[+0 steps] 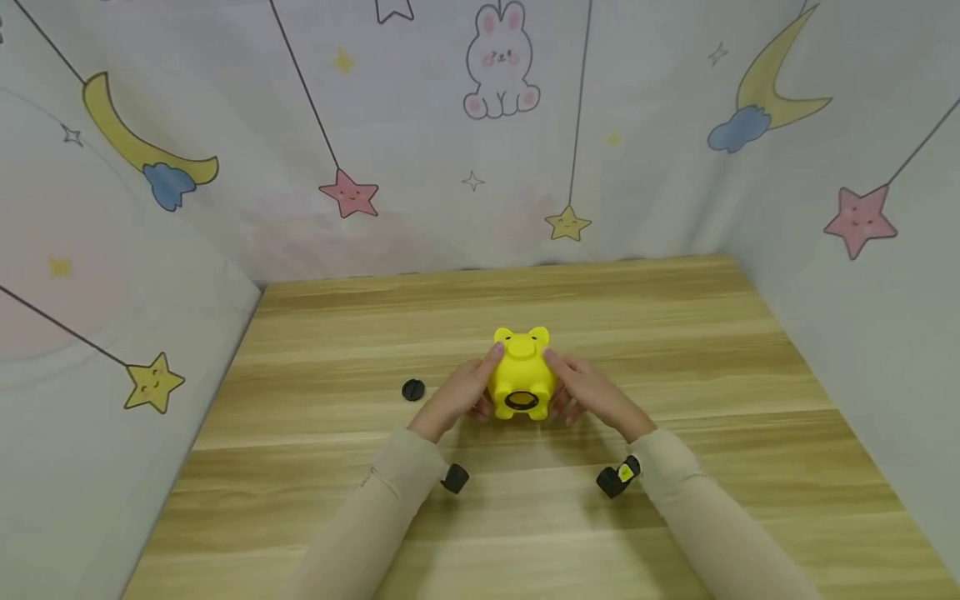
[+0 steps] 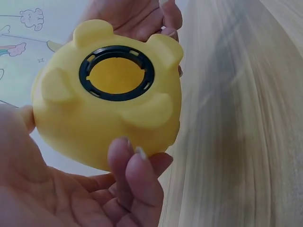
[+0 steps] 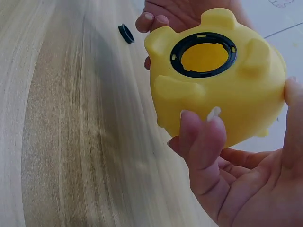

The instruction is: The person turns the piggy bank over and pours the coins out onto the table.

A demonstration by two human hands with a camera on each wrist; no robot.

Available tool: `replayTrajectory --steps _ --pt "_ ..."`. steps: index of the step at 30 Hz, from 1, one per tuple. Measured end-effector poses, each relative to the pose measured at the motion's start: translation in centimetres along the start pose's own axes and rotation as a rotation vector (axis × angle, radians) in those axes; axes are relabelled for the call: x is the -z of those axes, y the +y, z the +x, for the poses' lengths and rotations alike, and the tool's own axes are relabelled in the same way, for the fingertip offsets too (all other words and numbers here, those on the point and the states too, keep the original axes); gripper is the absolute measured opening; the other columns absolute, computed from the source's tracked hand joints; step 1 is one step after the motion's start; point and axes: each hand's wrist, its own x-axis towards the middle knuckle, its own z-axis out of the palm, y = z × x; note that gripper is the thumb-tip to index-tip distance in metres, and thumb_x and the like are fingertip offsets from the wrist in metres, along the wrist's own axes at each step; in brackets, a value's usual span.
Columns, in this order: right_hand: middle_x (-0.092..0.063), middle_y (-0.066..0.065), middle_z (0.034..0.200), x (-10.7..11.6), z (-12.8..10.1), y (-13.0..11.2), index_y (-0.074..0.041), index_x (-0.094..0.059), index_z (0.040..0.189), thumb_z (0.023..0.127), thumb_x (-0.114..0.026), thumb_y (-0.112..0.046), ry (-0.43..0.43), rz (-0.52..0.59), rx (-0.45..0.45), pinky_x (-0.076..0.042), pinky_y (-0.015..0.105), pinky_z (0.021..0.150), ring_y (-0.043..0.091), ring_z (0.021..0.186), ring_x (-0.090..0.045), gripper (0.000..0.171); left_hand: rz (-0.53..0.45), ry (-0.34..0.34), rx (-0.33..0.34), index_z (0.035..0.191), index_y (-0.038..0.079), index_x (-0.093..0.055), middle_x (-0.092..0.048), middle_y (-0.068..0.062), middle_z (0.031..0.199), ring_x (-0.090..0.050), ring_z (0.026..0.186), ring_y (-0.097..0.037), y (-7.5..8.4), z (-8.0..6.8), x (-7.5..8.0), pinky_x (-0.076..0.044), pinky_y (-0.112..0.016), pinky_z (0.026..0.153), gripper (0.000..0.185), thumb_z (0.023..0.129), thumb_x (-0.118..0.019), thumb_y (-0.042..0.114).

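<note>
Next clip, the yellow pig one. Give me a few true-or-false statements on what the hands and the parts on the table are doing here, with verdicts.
1. Both hands hold the pig. True: the left hand and the right hand grip it from either side.
2. The black ring on the pig's underside is plugged. False: the hole is open and yellow shows through.
3. A black cap lies on the table, left of the left hand. True.
4. The pig lies flat on the table, untouched. False: it is tilted in the hands, underside toward the person.
5. The cap is in the right hand. False: it lies apart on the wood.
</note>
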Motion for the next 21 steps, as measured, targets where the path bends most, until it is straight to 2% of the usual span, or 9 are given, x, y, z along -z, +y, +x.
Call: replayTrajectory --steps 2,4,7,9,13,16,21 --pt "-0.067 0.026 0.090 0.3 0.0 -0.2 0.002 -0.054 0.129 0.101 -0.038 -0.062 -0.010 -0.001 0.010 -0.057 0.044 0.055 0.047 0.083 -0.065 0.072 -0.017 -0.013 -0.018 0.117 0.002 -0.059 -0.060 -0.011 0.077 -0.055 0.058 -0.018 0.1 0.0 0.2 -0.057 -0.044 0.065 0.086 0.090 -0.034 0.080" --pt "-0.065 0.027 0.103 0.6 -0.1 -0.2 0.001 -0.045 0.141 0.101 -0.045 -0.057 -0.031 0.014 0.029 -0.057 0.045 0.058 0.048 0.087 -0.065 0.071 -0.050 -0.032 -0.035 0.132 0.004 -0.054 -0.062 -0.012 0.088 -0.057 0.063 -0.020 0.1 -0.1 0.5 -0.056 -0.046 0.071 0.082 0.093 -0.041 0.074" --pt "-0.055 0.029 0.127 1.1 -0.2 0.3 -0.004 -0.028 0.154 0.099 -0.059 -0.044 -0.070 0.059 0.059 -0.058 0.050 0.065 0.049 0.094 -0.063 0.075 -0.097 -0.064 -0.061 0.151 0.013 -0.038 -0.060 -0.013 0.113 -0.062 0.078 -0.024 -0.3 -0.3 0.7 -0.055 -0.047 0.080 0.074 0.096 -0.052 0.061" --pt "-0.045 0.027 0.142 1.5 -0.4 0.6 -0.009 -0.024 0.156 0.094 -0.070 -0.034 -0.077 0.079 0.084 -0.057 0.054 0.071 0.047 0.099 -0.063 0.081 -0.123 -0.085 -0.093 0.156 0.019 -0.028 -0.052 -0.014 0.132 -0.063 0.091 -0.026 -0.6 -0.4 0.7 -0.054 -0.048 0.085 0.077 0.095 -0.062 0.050" --pt "-0.034 0.021 0.153 1.9 -0.7 1.1 -0.015 -0.030 0.155 0.082 -0.084 -0.022 -0.034 0.034 0.159 -0.057 0.048 0.080 0.038 0.107 -0.063 0.091 -0.140 -0.124 -0.187 0.156 0.028 -0.024 -0.031 -0.011 0.155 -0.060 0.113 -0.029 -1.0 -0.5 0.7 -0.052 -0.047 0.091 0.087 0.088 -0.078 0.032" --pt "-0.031 0.017 0.157 1.8 -0.7 1.2 -0.013 -0.030 0.155 0.078 -0.087 -0.018 -0.018 -0.005 0.229 -0.056 0.040 0.083 0.035 0.111 -0.061 0.097 -0.145 -0.127 -0.252 0.154 0.032 -0.025 -0.025 -0.007 0.159 -0.057 0.118 -0.031 -1.2 -0.5 0.8 -0.051 -0.047 0.093 0.093 0.082 -0.084 0.022" --pt "-0.026 0.017 0.159 1.5 -0.7 1.0 -0.007 -0.025 0.157 0.079 -0.085 -0.012 -0.024 -0.016 0.305 -0.057 0.039 0.083 0.039 0.117 -0.057 0.098 -0.174 -0.122 -0.319 0.154 0.032 -0.026 -0.021 -0.004 0.159 -0.055 0.121 -0.033 -1.3 -0.5 1.0 -0.052 -0.046 0.092 0.098 0.079 -0.085 0.009"
